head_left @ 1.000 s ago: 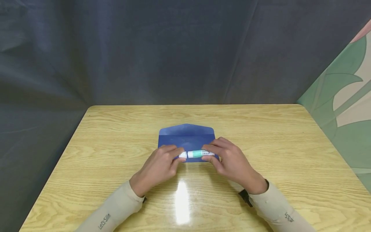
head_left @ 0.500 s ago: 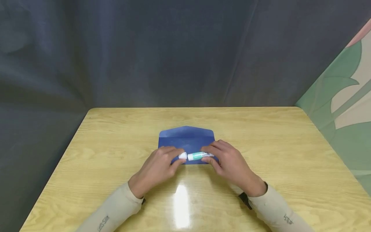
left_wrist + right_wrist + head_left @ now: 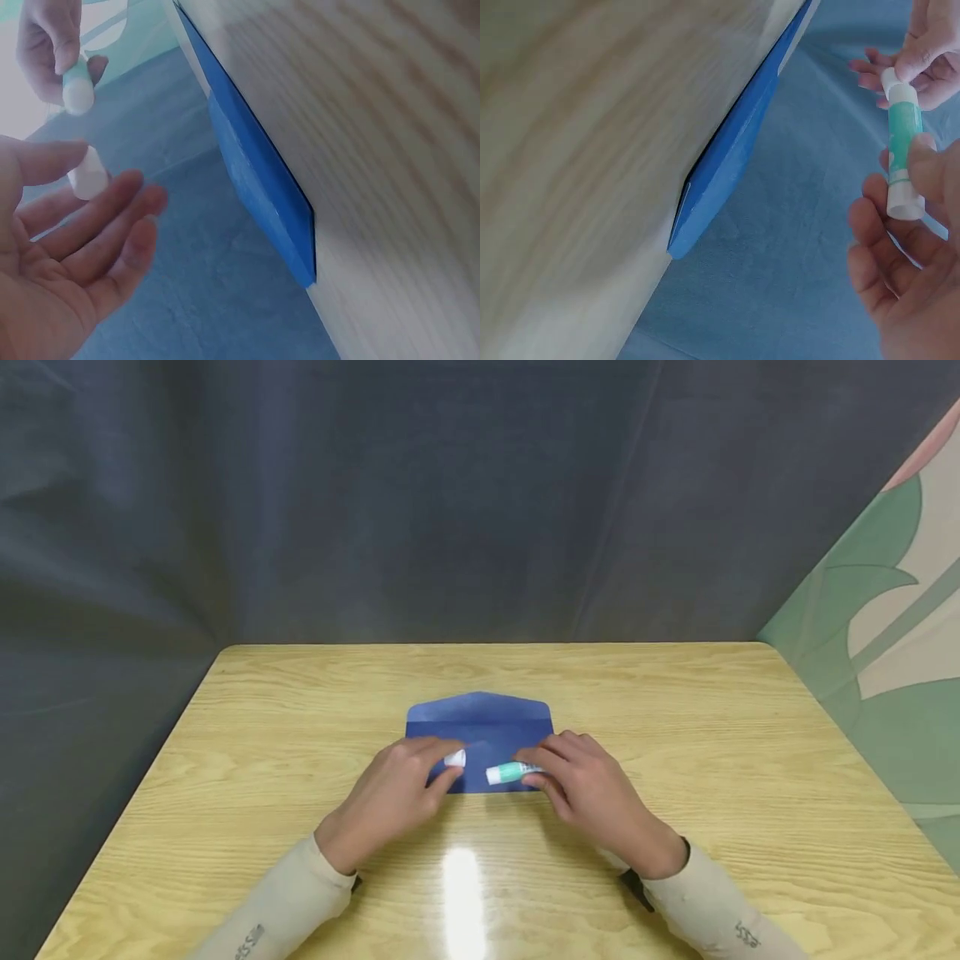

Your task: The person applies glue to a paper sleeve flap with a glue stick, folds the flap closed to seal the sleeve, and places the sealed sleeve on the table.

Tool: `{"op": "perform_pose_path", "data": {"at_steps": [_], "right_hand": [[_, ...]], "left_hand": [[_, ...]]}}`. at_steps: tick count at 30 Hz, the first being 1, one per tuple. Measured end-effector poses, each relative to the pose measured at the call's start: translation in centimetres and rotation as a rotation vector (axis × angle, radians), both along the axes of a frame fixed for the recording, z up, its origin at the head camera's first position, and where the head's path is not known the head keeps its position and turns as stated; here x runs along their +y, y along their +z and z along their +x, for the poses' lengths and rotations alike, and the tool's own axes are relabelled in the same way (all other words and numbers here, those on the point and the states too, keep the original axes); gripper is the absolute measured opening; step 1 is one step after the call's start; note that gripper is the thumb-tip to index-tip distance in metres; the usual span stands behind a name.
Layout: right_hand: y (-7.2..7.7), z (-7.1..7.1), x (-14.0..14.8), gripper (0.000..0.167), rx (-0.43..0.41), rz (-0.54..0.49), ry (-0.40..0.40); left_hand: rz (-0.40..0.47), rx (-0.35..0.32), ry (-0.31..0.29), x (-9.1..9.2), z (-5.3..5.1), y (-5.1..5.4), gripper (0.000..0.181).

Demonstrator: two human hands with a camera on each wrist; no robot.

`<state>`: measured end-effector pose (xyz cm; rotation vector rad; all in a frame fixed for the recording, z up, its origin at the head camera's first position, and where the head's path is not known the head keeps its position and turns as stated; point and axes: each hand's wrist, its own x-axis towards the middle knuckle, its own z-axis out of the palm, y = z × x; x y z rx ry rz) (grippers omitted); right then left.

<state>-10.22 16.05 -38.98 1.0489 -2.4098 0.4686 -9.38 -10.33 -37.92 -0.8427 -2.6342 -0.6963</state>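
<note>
My left hand (image 3: 390,789) pinches a white cap (image 3: 455,758) between thumb and forefinger; the other fingers are loosely bent in the left wrist view. My right hand (image 3: 596,789) grips a green and white glue stick (image 3: 508,772), its white end pointing left toward the cap. A gap separates cap and glue stick. In the right wrist view, the glue stick (image 3: 904,150) sits between thumb and fingers. Beneath both hands a blue envelope (image 3: 480,731) lies on the table, its flap raised away from me and unfolded. The hands hide parts of its lower corners.
The wood-grain table (image 3: 225,760) spreads around the envelope, with a light glare near its front. A dark cloth (image 3: 450,502) hangs behind and along the left side. At the right is a green leaf-patterned surface (image 3: 892,652).
The cap and glue stick, close together before, have come apart. My left hand has moved left with the cap, and the glue stick has tilted, its white end lower.
</note>
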Motion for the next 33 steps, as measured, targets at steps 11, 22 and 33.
{"op": "perform_pose_path", "data": {"at_steps": [11, 22, 33], "right_hand": [[0.1, -0.2, 0.0, 0.02, 0.068, 0.071, -0.029], [0.3, -0.3, -0.4, 0.026, 0.194, 0.139, -0.06], [0.2, -0.1, -0.6, 0.028, 0.197, 0.145, -0.041]], "left_hand": [[-0.012, -0.203, 0.252, -3.5, -2.2, 0.1, 0.023], [-0.024, -0.268, 0.362, -7.1, -4.6, -0.3, 0.02], [-0.125, -0.346, 0.326, -9.2, -5.9, -0.4, 0.012]]}}
